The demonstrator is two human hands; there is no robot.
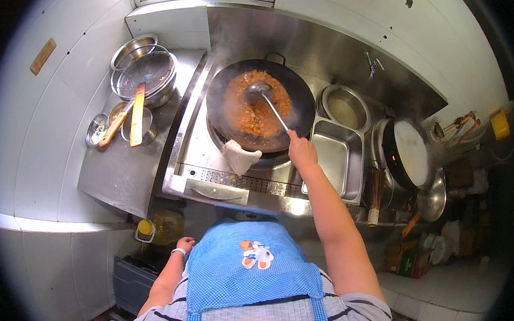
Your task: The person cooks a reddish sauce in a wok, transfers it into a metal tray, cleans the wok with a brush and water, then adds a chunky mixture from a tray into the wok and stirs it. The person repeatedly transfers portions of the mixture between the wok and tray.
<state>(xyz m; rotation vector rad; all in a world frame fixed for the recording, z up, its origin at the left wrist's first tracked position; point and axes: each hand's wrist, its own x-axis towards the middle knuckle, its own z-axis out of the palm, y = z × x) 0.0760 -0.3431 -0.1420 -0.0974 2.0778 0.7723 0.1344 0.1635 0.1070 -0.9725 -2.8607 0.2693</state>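
Note:
My right hand (302,151) grips the handle of a long metal ladle (258,89), whose bowl rests in an orange-brown chunky food (259,116). The food lies in a large black wok (304,90) on the stove, and steam rises at its left side. A folded whitish cloth (239,157) lies against the wok's near rim. My left hand (185,244) hangs low beside the blue checked apron, away from the stove; its fingers look loosely curled, and I see nothing in it.
Left of the stove, a mesh strainer (145,72) lies over metal bowls near small bowls. To the wok's right are a rectangular steel pan (336,161), a round pot (346,107) of liquid, a bamboo brush (374,198) and a tilted black wok (392,146). A tap (372,65) juts from the backsplash.

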